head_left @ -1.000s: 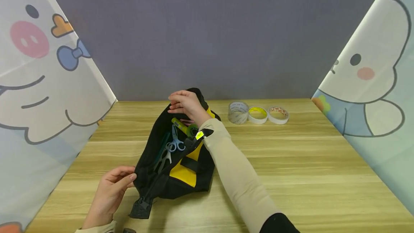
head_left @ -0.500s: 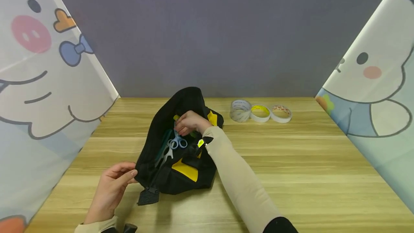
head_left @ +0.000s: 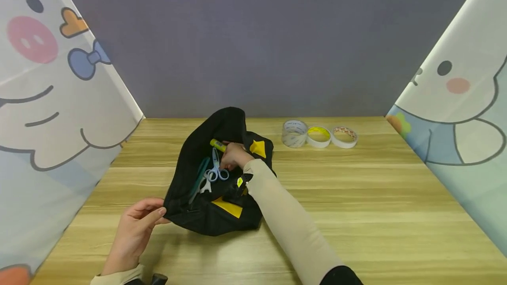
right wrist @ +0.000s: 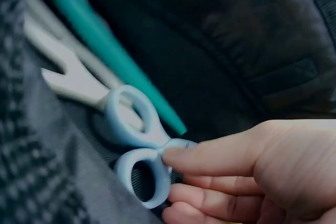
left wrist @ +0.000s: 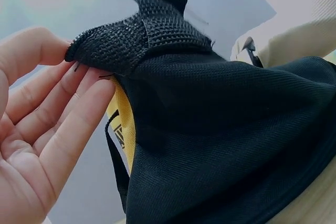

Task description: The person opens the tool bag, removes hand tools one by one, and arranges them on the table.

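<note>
A black and yellow bag [head_left: 186, 157] lies with its mouth wide on the wooden table. My left hand [head_left: 134, 232] pinches its near left edge between thumb and fingers; the left wrist view shows the black woven edge [left wrist: 115, 40] there. My right hand [head_left: 234, 155] is down inside the bag, beside blue-handled scissors [head_left: 215, 173]. In the right wrist view the thumb lies at the scissors' pivot [right wrist: 168, 148], fingers curled below; whether they grip anything is hidden. Also inside are white scissors [right wrist: 79, 80], a teal stick-like tool [right wrist: 105, 45] and a yellow-green tube [head_left: 218, 145].
Three tape rolls stand in a row at the back right: a wide clear roll [head_left: 294, 134], a roll with a yellow core [head_left: 318, 137] and a white roll [head_left: 344, 138]. A grey wall [head_left: 257, 43] closes off the back; printed panels flank the table [head_left: 376, 214].
My right hand came down from above the bag's far side into it, first over the blue scissors, then slightly right and deeper. The left hand keeps its pinch; the bag's near end folded inward.
</note>
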